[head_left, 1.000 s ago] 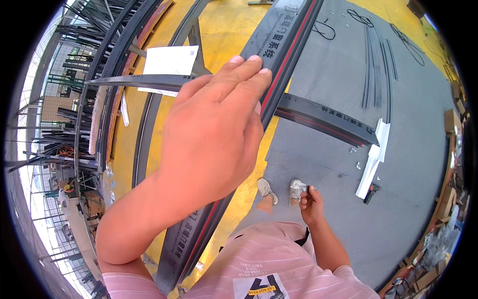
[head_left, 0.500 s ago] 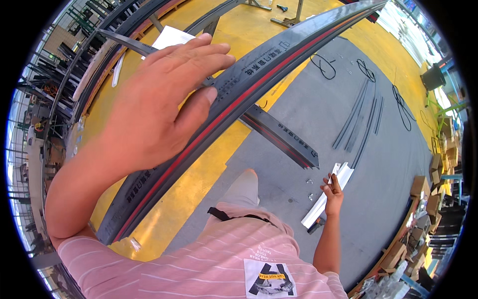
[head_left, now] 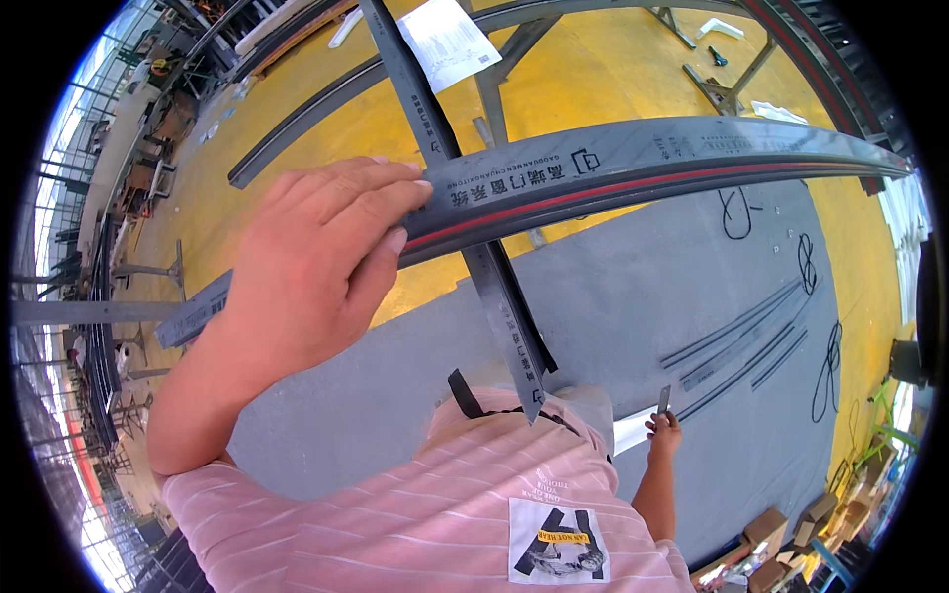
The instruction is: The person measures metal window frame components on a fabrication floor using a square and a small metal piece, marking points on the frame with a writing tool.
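A long grey window-frame profile [head_left: 554, 178] with a red stripe spans the head view, its left end lower. My left hand [head_left: 316, 262] is closed over it left of the middle, fingers together on top and thumb at the front edge; the part under the palm is hidden. A second grey profile [head_left: 499, 306] crosses beneath, its pointed end near my waist. Low on the right, away from the profiles, my right hand [head_left: 664, 432] pinches a small flat grey piece [head_left: 663, 399] that sticks up from the fingertips.
A white paper sheet [head_left: 447, 44] lies by the crossing profile's far end. Metal stands [head_left: 717, 89] are at the back. Thin dark strips [head_left: 741, 346], black cable loops [head_left: 828, 366] and a white length [head_left: 633, 432] lie on the grey floor. Cardboard boxes [head_left: 766, 529] sit at lower right.
The view has turned, so the long profile now runs nearly level instead of steeply. My left hand has settled closer around it. The small piece in my right hand now shows upright.
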Tool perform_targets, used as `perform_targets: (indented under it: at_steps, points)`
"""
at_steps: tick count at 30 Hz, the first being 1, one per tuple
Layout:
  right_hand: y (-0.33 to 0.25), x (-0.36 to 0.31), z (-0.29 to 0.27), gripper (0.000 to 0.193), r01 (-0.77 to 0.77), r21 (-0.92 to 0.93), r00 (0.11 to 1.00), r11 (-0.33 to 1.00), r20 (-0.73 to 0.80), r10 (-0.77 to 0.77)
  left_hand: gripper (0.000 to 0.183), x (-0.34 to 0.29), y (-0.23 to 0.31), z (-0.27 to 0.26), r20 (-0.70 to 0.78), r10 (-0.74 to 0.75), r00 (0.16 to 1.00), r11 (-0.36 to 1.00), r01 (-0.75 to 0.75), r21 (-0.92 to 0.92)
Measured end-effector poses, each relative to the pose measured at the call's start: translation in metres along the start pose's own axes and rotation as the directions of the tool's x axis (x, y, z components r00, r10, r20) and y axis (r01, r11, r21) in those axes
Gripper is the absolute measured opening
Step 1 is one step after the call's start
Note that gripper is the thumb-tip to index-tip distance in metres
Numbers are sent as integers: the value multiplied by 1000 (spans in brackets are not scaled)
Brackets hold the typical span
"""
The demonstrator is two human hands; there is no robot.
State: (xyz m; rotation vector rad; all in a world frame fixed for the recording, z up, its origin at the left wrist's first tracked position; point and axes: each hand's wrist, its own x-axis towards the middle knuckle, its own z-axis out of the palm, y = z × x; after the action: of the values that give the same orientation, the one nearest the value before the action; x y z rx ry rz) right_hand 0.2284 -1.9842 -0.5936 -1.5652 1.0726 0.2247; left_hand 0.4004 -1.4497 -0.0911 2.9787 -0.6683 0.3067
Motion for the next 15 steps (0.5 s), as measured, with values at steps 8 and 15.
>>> perform_targets:
  at_steps: [8,15]
  points:
    - [-89,104,4,22,82,-329,955,941,297,20,39,-3,61,60,-340,-347,874,895,417,158]
    - [-243,170,96,22,408,-285,837,867,497,-231,46,-7,78,79,-456,-487,745,786,601,143]
